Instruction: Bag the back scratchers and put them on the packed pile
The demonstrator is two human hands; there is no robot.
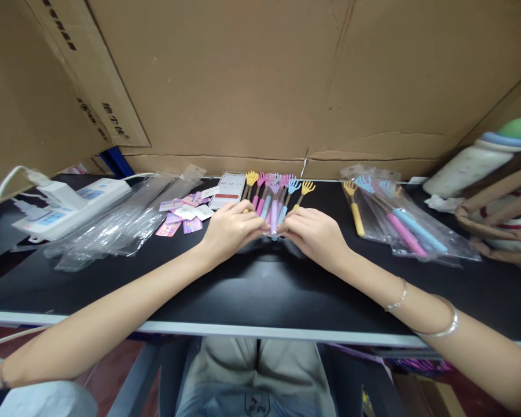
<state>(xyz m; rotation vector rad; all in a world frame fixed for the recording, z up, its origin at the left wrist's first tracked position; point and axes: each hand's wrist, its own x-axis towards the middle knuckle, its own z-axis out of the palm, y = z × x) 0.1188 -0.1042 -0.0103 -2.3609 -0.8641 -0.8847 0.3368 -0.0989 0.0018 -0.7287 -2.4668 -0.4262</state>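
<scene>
A purple back scratcher (274, 217) points away from me at the middle of the desk, claw end farthest off. My left hand (234, 226) is closed, its fingertips pinched at the near end of that handle from the left. From the other side my right hand (315, 234) pinches at the same end, also closed. Something shiny glints at the fingertips; whether it is clear plastic I cannot tell. Behind the hands lie several more back scratchers, among them a pink one (259, 186), a blue one (292, 186) and a yellow one (307, 188); my fingers hide parts of their handles.
Small printed cards (193, 226) and a phone (227, 190) lie left of centre, beside clear plastic bags (113, 214) and a power strip (91, 197). To the right are a loose yellow back scratcher (356, 217), bagged back scratchers (410, 231) and a bottle (469, 165). Cardboard (243, 75) walls the back.
</scene>
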